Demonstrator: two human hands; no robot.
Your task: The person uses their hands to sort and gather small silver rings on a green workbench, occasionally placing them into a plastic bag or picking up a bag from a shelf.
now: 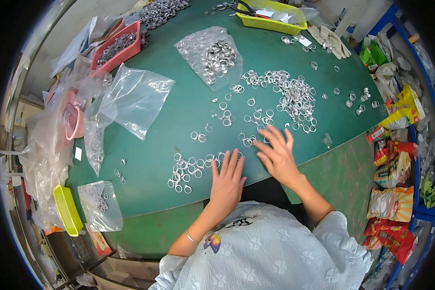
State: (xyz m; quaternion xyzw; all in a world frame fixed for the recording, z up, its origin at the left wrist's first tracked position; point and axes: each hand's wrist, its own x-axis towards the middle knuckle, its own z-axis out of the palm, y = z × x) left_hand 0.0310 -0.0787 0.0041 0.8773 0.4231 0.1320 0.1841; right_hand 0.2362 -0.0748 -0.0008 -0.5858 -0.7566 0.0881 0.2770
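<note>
My left hand [228, 179] lies flat near the table's front edge, fingers stretched out. Its fingertips touch or cover the right end of a loose group of silver rings [192, 169]. Off to its right, my right hand [280, 159] has its fingers spread, with the tips over a few scattered rings [248, 140]. Neither hand grips anything; rings under the fingers are partly hidden. Beyond the right hand is a dense heap of similar rings [297, 99]. Smaller clusters of rings [225, 116] dot the middle of the green table [145, 174].
At the back lie a plastic bag of rings [220, 60], a yellow-green basket [275, 21] and a pink basket [116, 50]. Clear bags [137, 99] and a slim yellow-green tray [67, 210] are on the left. A glove [331, 42] rests back right; blue shelving [432, 212] stands beyond.
</note>
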